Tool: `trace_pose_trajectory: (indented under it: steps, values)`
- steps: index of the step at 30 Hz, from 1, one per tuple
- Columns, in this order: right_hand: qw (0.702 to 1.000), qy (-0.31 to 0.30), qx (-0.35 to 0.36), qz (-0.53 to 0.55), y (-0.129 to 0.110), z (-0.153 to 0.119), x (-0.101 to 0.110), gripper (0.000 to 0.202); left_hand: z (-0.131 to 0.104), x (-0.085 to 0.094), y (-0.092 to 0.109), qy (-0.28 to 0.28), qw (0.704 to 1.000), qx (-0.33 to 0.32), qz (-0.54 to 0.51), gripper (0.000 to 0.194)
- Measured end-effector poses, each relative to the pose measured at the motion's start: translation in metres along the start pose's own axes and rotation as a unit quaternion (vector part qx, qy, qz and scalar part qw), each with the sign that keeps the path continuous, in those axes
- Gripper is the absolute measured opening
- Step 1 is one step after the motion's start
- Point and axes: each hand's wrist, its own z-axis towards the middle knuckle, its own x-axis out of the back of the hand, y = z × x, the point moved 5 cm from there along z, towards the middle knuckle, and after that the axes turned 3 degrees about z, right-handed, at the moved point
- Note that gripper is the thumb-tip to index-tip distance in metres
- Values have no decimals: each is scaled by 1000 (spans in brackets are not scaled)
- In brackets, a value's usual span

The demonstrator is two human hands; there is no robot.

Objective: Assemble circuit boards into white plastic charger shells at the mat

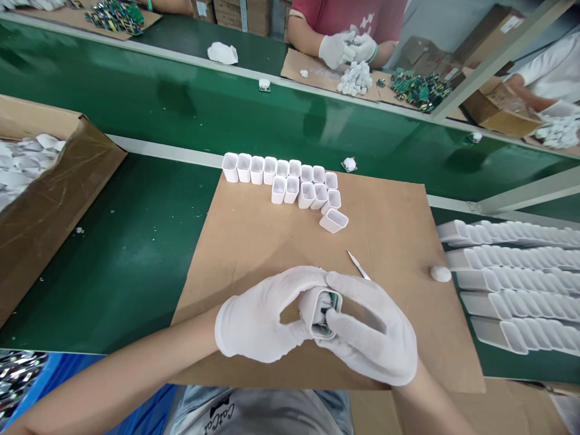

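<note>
Both of my hands wear white gloves and meet over the cardboard sheet around a white plastic housing point(309, 309). My left hand point(272, 314) wraps the housing from the left, thumb below and fingers above. My right hand point(371, 326) reaches its fingers to the open end, at a grey and green part point(323, 305) inside. What that part is, I cannot make out. Just beyond the right hand lies a thin white pointed tool point(357, 264), its near end hidden by the glove. Farther off, two rows of open white housings point(281, 169) stand upright, with one tilted housing point(334, 221) in front.
Rows of white housings point(521, 260) line the right side, beside a rounded white piece point(440, 274). A carton of white parts point(58, 181) stands left. Past the green conveyor belt point(181, 109), co-workers in gloves sit by circuit boards point(419, 89). Small parts, including one board point(264, 85), rest on the belt.
</note>
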Motion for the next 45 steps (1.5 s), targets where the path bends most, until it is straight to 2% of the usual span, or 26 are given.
trace_pose_trajectory:
  steps: [2, 3, 6, 9, 11, 14, 16, 19, 23, 28, 30, 32, 33, 36, 39, 42, 45]
  values:
    - [996, -29, -67, 53, 6, 0, -2, 27, 0, 0, -1, -10, 1000, 3, 2, 58]
    - [994, -35, -72, 71, 6, 0, -2, 25, 0, -1, -1, -17, 1000, 11, -5, 58]
    - [992, -19, -31, 118, 3, -2, 0, 16, 3, -2, -1, -64, 990, 78, -95, 47]
    - [980, 37, -34, 191, 6, -4, 4, 36, 5, -7, 1, -137, 945, 171, -244, 36]
    - [975, 35, -54, 211, 8, -4, 2, 49, 5, -10, 4, -170, 916, 210, -298, 34]
    - [976, 0, -19, 216, 4, 0, -2, 54, 6, -11, 6, -201, 901, 207, -325, 32]
    - [981, 11, 18, 195, 1, 1, 0, 52, 8, -11, 6, -216, 904, 180, -323, 34]
    - [994, 0, 28, 110, 0, 3, 1, 28, 8, -12, 2, -226, 909, 184, -297, 44]
    - [998, -28, 44, 48, -6, 12, -2, 6, 6, -13, -1, -217, 918, 203, -261, 40]
    - [996, -3, 89, -19, -11, 13, -7, 17, 14, -12, 3, -183, 921, 179, -293, 28]
    - [998, 5, 68, -12, -6, 9, -8, 19, 15, -12, 2, -179, 919, 196, -291, 37]
    - [999, 13, 42, 1, -1, 4, -8, 18, 16, -10, 0, -158, 937, 203, -235, 50]
    - [999, 19, 39, -1, 0, 1, -8, 16, 17, -8, 0, -140, 951, 199, -192, 49]
    - [997, 35, 51, -47, -1, -5, -10, 22, 18, -3, 3, -107, 976, 170, -79, 23]
    - [991, 42, 70, -106, -5, -8, -14, 33, 20, 0, 8, -85, 989, 123, -15, 15]
    - [988, 42, 68, -135, -7, -8, -17, 33, 20, 1, 10, -67, 995, 70, 18, 12]
    - [985, 37, 56, -161, -9, -7, -19, 33, 17, 1, 5, -58, 996, 60, 37, 15]
